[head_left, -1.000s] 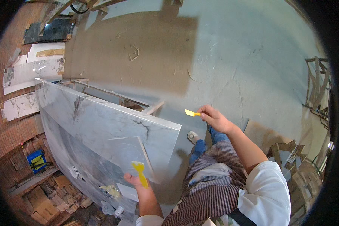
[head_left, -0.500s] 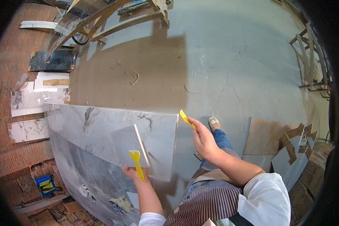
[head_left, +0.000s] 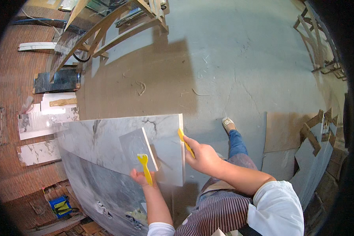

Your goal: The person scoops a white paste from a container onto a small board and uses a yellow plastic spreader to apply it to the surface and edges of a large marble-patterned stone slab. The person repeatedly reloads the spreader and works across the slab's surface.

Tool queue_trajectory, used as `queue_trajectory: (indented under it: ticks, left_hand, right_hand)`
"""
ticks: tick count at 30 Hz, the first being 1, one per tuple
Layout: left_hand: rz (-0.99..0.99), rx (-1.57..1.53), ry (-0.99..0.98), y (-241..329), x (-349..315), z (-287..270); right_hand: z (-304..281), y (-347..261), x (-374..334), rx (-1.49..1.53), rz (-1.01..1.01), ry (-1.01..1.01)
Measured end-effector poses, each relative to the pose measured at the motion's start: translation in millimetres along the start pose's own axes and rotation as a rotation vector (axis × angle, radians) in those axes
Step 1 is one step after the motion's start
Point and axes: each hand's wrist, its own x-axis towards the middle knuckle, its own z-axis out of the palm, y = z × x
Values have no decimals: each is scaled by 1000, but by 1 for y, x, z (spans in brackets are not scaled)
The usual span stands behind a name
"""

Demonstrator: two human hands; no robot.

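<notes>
My right hand (head_left: 202,157) grips a yellow plastic scraper (head_left: 188,144), its blade at the white right-hand edge of a large white marble-look slab (head_left: 106,135) with grey veins. My left hand (head_left: 139,177) is closed at the lower end of a small grey rectangular board (head_left: 134,145) with a pale edge, over the slab. Its fingers are partly hidden. A second yellow scraper (head_left: 146,170), with whitish paste on its notched end, runs across the left palm toward the wrist.
Below the slab's front part spreads a dusty grey surface (head_left: 102,173). A wooden trestle (head_left: 122,43) stands at the far left. Slab offcuts (head_left: 47,118) lie on the left, near a blue-and-yellow object (head_left: 60,206). Cardboard-edged panels (head_left: 314,157) lean at the right.
My right hand has lowered and moved left, bringing its scraper from above the slab's corner onto the slab's right edge. My left hand and the small board have shifted slightly; the view has turned a little.
</notes>
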Motion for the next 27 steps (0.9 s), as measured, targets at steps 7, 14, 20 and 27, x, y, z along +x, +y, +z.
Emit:
queue_trajectory:
  ticks: [7, 14, 20, 27]
  left_hand:
    - [-144, -251, -294, 2, 23, -41]
    - [-120, -261, -310, 2, 27, -41]
    - [-137, -326, -406, 3, 24, -40]
    - [-149, -387, -399, 4, 22, -49]
  right_hand:
    - [9, 4, 30, -47, 30, 51]
    - [38, 13, -21, -19, -80, -89]
    - [-40, 4, -38, 294, 84, -420]
    - [-92, 102, 78, 418, 47, -280]
